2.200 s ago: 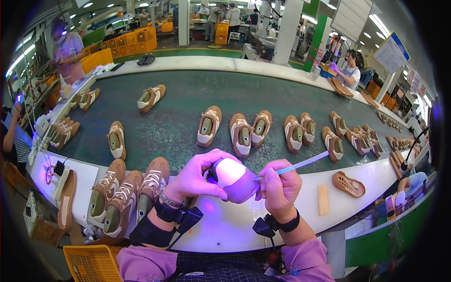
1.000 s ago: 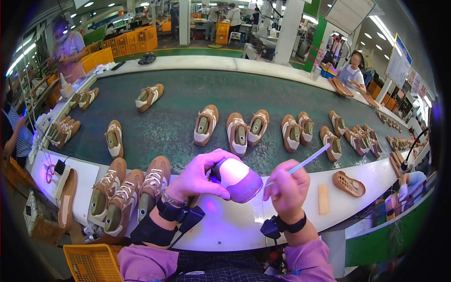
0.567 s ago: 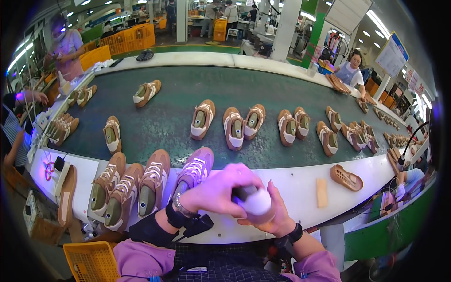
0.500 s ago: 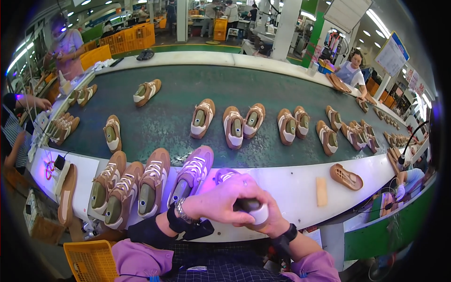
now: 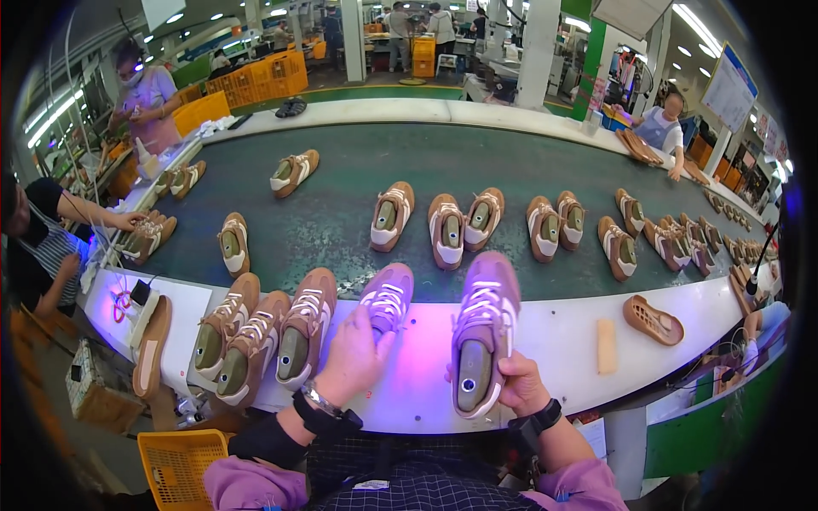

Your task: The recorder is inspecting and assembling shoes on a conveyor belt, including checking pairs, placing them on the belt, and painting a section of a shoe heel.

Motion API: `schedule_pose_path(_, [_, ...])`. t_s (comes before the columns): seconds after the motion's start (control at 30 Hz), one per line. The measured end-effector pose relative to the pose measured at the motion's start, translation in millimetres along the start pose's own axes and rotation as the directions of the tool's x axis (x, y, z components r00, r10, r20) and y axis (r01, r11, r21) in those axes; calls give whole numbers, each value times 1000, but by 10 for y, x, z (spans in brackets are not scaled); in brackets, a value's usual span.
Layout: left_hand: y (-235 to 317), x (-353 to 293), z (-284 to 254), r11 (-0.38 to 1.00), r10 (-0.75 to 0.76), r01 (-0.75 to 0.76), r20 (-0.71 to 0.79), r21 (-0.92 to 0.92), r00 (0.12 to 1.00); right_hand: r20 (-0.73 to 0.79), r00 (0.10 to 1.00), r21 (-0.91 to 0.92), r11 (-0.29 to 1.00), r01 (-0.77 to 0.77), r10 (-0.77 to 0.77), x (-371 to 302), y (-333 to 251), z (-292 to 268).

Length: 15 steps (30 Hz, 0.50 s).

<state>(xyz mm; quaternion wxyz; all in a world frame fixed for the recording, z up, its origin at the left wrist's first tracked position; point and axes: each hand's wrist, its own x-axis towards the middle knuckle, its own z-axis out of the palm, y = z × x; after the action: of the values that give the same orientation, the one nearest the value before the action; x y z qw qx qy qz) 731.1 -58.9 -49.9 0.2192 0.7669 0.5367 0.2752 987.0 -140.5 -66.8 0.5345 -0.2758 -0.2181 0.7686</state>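
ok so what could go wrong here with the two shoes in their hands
The right hand holds a shoe by its heel at the near edge of the white ledge, so it could slip off. The left hand rests on another shoe packed against a row of shoes and may knock them.

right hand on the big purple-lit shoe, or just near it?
Touching. The head view shows the right hand gripping the heel of the purple-lit shoe, fingers wrapped against its side.

A green conveyor belt (image 5: pixel 341 213) carries scattered brown sneakers. 3 brown shoes (image 5: pixel 256 341) stand along the white bench (image 5: pixel 562 341). A tan sole (image 5: pixel 652 319) lies beside a sponge block (image 5: pixel 606 347). A yellow crate (image 5: pixel 175 464) sits below.
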Motion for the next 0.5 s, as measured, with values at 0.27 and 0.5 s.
schedule_pose_path(0.27, [102,50,176,929,369,-363,-130,68,920,160,967,143,974,175,-198,25,-390,158])
schedule_pose_path(0.5, [46,470,184,858,-58,441,803,-264,593,167,954,121,965,233,-251,-69,-405,113])
